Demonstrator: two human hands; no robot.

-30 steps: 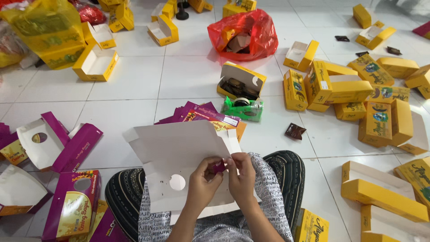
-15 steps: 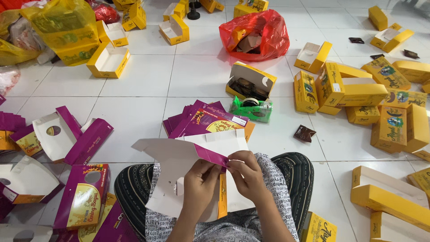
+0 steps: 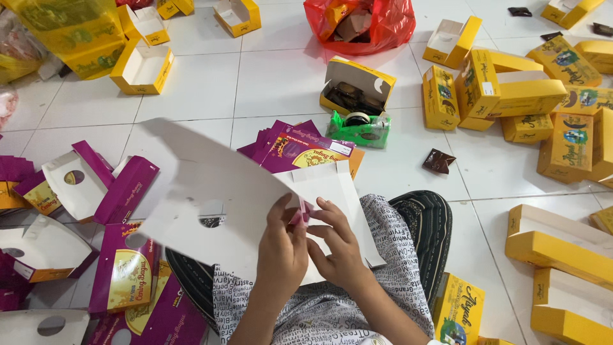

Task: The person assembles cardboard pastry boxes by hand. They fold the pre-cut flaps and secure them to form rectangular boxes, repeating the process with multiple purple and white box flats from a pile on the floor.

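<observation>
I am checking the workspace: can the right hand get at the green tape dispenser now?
Probably not at once: the right hand is pinching the white carton blank; the green tape dispenser lies beyond it on open floor.

Floor (image 3: 281, 70): white glossy square tiles, grey grout lines, even daylight. Strewn yellow boxes (image 3: 530, 96), purple cartons (image 3: 121, 191), red plastic bag (image 3: 361, 19).

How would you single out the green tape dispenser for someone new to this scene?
Start at the red plastic bag at the top of the white tiled floor. Just below it lies an open yellow cardboard box, and the green plastic tape dispenser sits against its near side, the only green item among the cartons.
</observation>
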